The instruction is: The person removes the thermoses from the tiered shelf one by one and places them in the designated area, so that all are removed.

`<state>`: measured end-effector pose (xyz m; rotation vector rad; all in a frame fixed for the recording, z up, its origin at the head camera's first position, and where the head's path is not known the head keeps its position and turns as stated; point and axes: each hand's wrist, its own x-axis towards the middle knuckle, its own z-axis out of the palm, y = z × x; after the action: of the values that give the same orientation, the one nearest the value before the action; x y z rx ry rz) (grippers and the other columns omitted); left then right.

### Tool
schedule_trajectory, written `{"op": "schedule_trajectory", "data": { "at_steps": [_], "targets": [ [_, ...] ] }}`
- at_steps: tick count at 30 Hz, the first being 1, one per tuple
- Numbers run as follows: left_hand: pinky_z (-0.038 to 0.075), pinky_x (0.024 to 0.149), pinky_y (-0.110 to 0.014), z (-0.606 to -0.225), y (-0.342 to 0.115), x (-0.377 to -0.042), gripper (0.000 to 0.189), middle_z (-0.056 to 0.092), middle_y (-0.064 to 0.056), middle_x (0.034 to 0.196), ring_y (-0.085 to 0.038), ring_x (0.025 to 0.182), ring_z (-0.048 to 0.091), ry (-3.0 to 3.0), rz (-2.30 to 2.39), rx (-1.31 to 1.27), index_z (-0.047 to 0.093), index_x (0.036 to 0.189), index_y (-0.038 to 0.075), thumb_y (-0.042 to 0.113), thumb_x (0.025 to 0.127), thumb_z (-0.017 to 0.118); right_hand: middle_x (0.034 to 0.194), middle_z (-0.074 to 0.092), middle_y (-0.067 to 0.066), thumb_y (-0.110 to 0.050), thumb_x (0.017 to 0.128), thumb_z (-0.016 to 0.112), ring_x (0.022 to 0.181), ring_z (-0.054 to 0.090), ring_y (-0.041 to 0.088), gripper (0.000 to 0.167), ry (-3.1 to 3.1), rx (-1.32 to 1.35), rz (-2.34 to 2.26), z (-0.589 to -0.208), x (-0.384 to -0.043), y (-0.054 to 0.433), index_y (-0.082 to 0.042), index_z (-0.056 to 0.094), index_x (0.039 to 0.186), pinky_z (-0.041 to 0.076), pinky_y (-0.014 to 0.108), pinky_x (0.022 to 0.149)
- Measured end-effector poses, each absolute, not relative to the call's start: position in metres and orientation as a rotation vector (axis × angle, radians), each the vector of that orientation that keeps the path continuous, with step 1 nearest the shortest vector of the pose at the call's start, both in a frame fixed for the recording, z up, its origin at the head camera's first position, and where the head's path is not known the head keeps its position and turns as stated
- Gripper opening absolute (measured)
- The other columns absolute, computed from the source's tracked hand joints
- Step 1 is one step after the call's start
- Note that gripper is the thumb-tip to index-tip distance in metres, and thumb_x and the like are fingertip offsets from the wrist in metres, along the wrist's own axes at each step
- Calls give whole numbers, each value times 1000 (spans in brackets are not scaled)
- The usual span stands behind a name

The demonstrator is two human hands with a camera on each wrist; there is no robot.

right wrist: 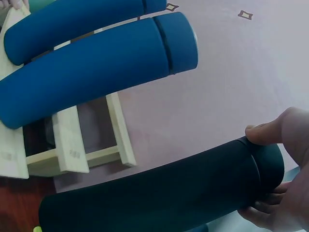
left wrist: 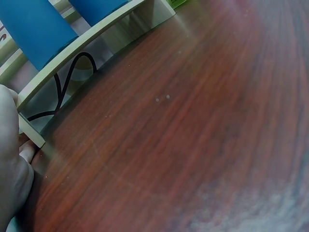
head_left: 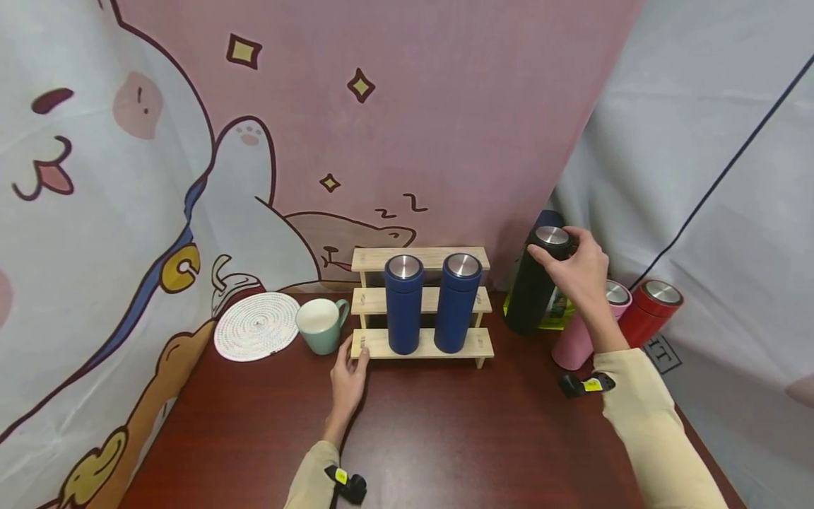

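Note:
Two blue thermos bottles (head_left: 403,304) stand upright side by side on the lowest step of a three-step wooden shelf (head_left: 423,344). At that step's left end, my left hand (head_left: 348,378) grips the board, thumb on top; in the left wrist view fingers show around the shelf's leg (left wrist: 32,131). On the right, my right hand (head_left: 580,272) holds a black thermos bottle (head_left: 533,293) by its lid, thumb on one side and fingers on the other. This bottle leans slightly in the head view, its steel-topped lid (head_left: 552,235) uppermost.
A pink bottle (head_left: 575,339) and a red bottle (head_left: 645,314) stand right of the black one, partly behind my forearm. Another dark blue bottle (head_left: 550,218) and a green package (head_left: 558,311) show behind it. A mint mug (head_left: 320,325) and a round woven mat (head_left: 257,326) are left of the shelf.

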<state>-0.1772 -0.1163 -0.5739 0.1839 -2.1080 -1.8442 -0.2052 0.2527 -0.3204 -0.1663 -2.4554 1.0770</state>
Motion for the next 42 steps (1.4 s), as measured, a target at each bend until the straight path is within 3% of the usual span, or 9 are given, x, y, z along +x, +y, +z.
{"op": "schedule_trajectory", "data": {
  "at_steps": [22, 42],
  "targets": [
    [51, 106, -47, -562, -118, -170, 52, 59, -26, 139, -35, 129, 58, -2128, -1857, 142, 49, 147, -2, 15, 100, 65, 131, 57, 36, -33, 90, 75, 117, 55, 50, 72, -2528, -159, 1003, -374, -189, 264, 11, 46, 141, 48, 61, 97],
    [52, 105, -48, -562, -118, -171, 52, 59, -26, 139, -34, 129, 59, -2129, -1846, 153, 49, 147, -2, 15, 100, 65, 132, 57, 36, -26, 89, 77, 120, 54, 51, 71, -2467, -265, 1024, -399, -187, 269, 11, 47, 140, 44, 60, 104]
  ]
}}
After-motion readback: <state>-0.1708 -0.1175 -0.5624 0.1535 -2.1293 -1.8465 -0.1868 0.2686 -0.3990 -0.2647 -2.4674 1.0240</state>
